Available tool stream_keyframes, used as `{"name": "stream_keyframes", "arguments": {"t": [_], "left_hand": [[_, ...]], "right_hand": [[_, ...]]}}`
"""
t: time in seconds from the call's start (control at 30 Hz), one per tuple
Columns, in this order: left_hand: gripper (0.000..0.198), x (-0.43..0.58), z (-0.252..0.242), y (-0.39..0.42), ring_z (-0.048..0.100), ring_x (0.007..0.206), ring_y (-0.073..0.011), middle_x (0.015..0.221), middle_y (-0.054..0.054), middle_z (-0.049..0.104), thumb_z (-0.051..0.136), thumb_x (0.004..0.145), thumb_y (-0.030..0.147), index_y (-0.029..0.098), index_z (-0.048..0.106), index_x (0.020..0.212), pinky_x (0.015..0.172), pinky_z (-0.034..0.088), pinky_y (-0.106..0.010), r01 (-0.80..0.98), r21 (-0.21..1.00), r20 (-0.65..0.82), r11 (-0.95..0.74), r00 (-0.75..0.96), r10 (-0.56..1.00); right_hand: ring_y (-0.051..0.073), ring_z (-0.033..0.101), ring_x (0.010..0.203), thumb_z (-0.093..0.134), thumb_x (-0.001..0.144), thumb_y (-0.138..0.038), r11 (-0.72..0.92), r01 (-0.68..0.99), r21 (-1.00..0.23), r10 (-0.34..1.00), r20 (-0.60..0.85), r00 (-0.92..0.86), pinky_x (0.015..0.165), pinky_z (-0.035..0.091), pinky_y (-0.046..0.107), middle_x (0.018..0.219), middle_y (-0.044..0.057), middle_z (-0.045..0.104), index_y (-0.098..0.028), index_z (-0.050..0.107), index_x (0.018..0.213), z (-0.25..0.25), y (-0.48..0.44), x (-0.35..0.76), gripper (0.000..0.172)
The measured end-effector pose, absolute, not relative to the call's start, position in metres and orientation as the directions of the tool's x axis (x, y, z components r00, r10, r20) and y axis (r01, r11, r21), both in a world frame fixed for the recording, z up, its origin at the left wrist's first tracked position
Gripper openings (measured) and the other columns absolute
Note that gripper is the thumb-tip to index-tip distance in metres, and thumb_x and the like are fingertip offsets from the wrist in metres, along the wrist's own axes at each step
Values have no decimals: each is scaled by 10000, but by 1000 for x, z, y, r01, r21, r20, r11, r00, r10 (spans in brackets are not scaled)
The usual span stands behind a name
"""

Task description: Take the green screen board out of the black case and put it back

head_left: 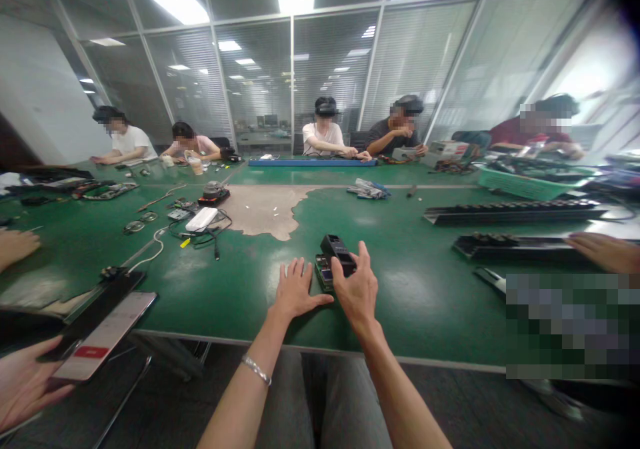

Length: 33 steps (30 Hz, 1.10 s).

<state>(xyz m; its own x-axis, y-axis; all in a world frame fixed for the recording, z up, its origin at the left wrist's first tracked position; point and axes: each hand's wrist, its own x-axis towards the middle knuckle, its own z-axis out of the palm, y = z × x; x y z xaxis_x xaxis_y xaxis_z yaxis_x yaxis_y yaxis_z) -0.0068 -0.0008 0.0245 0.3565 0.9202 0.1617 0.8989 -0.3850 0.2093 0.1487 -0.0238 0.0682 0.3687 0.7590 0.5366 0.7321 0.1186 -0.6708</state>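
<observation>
A black rectangular plastic case (334, 244) with slots in its top is tilted over a green circuit board (324, 273) near the table's front edge. My right hand (361, 290) has the case between thumb and fingers, its index finger raised; part of the case is hidden behind them. Just left of the board, my left hand (293, 292) lies on the green tabletop (240, 296) with its fingers spread. Its thumb points toward the board's near edge and holds nothing.
A white box with cables (201, 219) lies to the left beyond my hands. Grey gloves (369, 189) lie farther back. Black metal rails (510, 213) and a green basket (530, 181) are at right. A neighbour's hand holds a phone (107, 336) at left. Several people sit opposite.
</observation>
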Motion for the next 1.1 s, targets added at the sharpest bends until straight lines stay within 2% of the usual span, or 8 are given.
{"name": "stream_keyframes", "arguments": {"t": [0.2,0.57,0.87,1.1], "left_hand": [[1005,-5,27,-3,162,1458,-360,1587,-118,253,313,753,904,235,306,1503,1168,78,-584,898,204,164,-390,362,918],[934,-5,25,-3,189,1452,-351,1573,-135,282,233,819,862,216,358,1481,1165,102,-580,903,193,191,-384,350,917],[877,-6,23,-3,185,1455,-344,1571,-120,292,232,849,830,233,360,1479,1165,92,-586,901,199,198,-384,347,917],[873,-8,25,-4,201,1448,-354,1568,-130,292,286,832,836,239,378,1463,1157,119,-596,894,214,211,-394,351,912]], "right_hand": [[325,599,1089,534,852,-457,21,750,-661,747,509,427,918,467,456,1256,165,629,-109,271,1494,50,-28,187,776],[317,594,1105,482,878,-438,11,786,-618,793,485,370,912,470,434,1283,188,607,-81,254,1494,23,-32,193,748],[351,511,1192,534,833,-522,-15,858,-514,793,516,323,999,413,471,1362,245,509,-28,198,1503,11,-31,193,897],[347,565,1126,461,883,-468,-44,886,-462,823,485,295,942,452,443,1357,239,524,-33,234,1492,15,-36,193,782]]}}
